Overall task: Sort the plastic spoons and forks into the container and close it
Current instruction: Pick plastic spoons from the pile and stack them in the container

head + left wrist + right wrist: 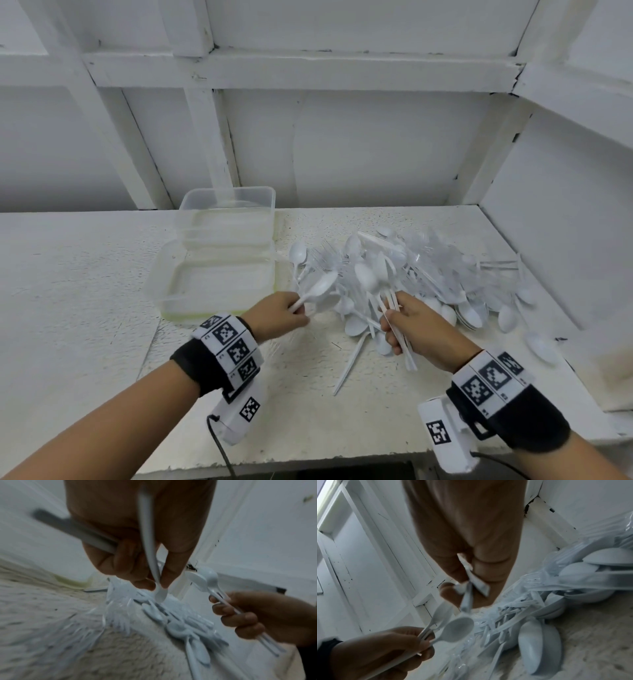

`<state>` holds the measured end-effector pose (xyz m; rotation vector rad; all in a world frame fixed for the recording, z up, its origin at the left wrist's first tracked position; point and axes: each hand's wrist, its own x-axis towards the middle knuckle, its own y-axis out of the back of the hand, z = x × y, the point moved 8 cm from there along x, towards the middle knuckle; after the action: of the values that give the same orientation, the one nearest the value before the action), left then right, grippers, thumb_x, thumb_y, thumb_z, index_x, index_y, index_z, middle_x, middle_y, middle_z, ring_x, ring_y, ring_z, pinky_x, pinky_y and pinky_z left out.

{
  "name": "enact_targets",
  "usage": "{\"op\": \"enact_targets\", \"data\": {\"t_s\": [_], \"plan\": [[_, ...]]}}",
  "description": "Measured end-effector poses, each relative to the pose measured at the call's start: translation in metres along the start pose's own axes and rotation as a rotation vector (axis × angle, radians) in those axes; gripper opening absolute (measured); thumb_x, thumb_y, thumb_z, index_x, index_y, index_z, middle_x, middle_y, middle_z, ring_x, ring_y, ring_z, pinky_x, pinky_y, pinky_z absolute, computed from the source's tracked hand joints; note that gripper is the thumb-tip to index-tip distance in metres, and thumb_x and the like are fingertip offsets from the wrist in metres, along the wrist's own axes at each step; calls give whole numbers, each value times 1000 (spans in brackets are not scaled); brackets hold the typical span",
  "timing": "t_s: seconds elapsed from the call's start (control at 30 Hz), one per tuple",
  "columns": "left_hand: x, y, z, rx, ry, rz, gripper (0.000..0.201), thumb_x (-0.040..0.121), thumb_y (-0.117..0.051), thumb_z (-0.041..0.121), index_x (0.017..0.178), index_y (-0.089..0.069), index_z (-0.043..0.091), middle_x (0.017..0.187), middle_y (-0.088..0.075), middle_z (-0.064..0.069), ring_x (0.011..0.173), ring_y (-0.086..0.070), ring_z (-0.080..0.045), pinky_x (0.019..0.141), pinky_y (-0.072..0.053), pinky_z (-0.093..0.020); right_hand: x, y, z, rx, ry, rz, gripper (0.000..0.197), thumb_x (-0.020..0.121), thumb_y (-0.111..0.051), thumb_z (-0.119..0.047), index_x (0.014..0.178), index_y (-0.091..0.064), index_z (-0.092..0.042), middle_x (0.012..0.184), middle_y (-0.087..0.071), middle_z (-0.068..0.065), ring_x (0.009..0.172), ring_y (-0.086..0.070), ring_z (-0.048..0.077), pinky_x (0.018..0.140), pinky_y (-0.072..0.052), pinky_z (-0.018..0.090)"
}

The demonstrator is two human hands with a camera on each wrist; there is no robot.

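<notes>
White painted shelf (85, 274) under both hands. Left hand (279, 317) grips white spoons (317, 294) by their handles, bowls pointing away; right hand (416, 327) clamps another bundle of handles (399, 330). Just beyond both grips lies the cutlery heap (428, 274); the clear, open container (222, 257) sits beyond the left grip. No legible writing.

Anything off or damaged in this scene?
Mostly no. The cutlery pile is a loose unsorted heap, with a stray spoon lying apart near the shelf's right edge. The wall corner shows cracked, chipped paint. The container looks empty so far; both hands hold spoons.
</notes>
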<state>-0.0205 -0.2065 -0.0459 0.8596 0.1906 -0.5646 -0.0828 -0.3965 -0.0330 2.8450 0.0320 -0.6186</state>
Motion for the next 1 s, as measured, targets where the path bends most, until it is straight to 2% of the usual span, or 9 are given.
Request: {"op": "enact_targets", "data": {"t_s": [0.1, 0.2, 0.27, 0.33, 0.47, 0.63, 0.73, 0.93, 1.0], "plan": [[-9, 16, 5, -252, -44, 81, 7, 92, -53, 16, 85, -49, 17, 72, -60, 4, 54, -41, -8, 42, -32, -12, 6, 1, -7, 95, 16, 78, 17, 92, -34, 0, 84, -46, -11, 68, -48, 4, 47, -38, 11, 42, -31, 22], [-13, 22, 6, -459, -55, 130, 5, 94, -49, 16, 93, -54, 17, 71, -63, 6, 54, -37, -10, 44, -31, -17, 13, -2, -19, 196, 47, 151, 14, 94, -40, -12, 82, -46, -14, 59, -39, -1, 37, -26, 4, 35, -19, 15], [-14, 23, 6, -538, -53, 162, 8, 94, -49, 17, 91, -56, 18, 65, -62, 11, 55, -37, -10, 47, -31, -20, 14, -8, -34, 196, 142, 183, 20, 95, -48, -24, 76, -46, -17, 52, -36, -7, 35, -26, 2, 33, -19, 16], [-15, 21, 8, -625, -59, 168, 11, 95, -48, 15, 88, -56, 18, 63, -60, 11, 53, -36, -10, 47, -30, -20, 15, -16, -49, 174, 230, 212, 22, 93, -54, -28, 73, -49, -20, 47, -44, -12, 32, -35, 0, 33, -24, 11], [-18, 15, 13, -775, -73, 136, 13, 96, -47, 13, 90, -57, 17, 68, -58, 2, 47, -35, -6, 43, -28, -18, 29, -26, -53, 184, 197, 273, 8, 89, -60, -26, 90, -61, -18, 76, -61, -6, 37, -44, -3, 34, -28, 7], [-22, 13, 15, -680, -91, 152, 11, 95, -48, 14, 89, -57, 17, 68, -56, 2, 54, -37, -10, 48, -31, -20, 37, -27, -55, 99, 196, 357, 17, 87, -60, -16, 71, -54, -13, 56, -47, -4, 36, -35, 1, 41, -29, 16], [-24, 13, 16, -590, -83, 153, 13, 97, -46, 20, 91, -57, 18, 67, -56, 4, 59, -40, -12, 50, -34, -21, 34, -28, -61, 96, 229, 359, 18, 88, -58, -18, 71, -56, -15, 59, -52, -4, 45, -38, 4, 47, -31, 19], [-24, 17, 29, -370, -108, 185, 22, 99, -33, 18, 99, -55, 13, 69, -49, 3, 62, -45, -8, 60, -38, -18, 22, -41, -80, 116, 359, 271, 26, 93, -50, -41, 95, -61, -18, 71, -60, -4, 37, -46, -4, 35, -29, 7], [-23, 18, 28, -364, -100, 179, 22, 99, -32, 17, 99, -53, 11, 70, -47, 2, 62, -44, -8, 60, -38, -17, 20, -43, -82, 140, 377, 247, 27, 90, -53, -43, 97, -62, -18, 80, -65, -2, 42, -51, -7, 40, -34, 7]]}}
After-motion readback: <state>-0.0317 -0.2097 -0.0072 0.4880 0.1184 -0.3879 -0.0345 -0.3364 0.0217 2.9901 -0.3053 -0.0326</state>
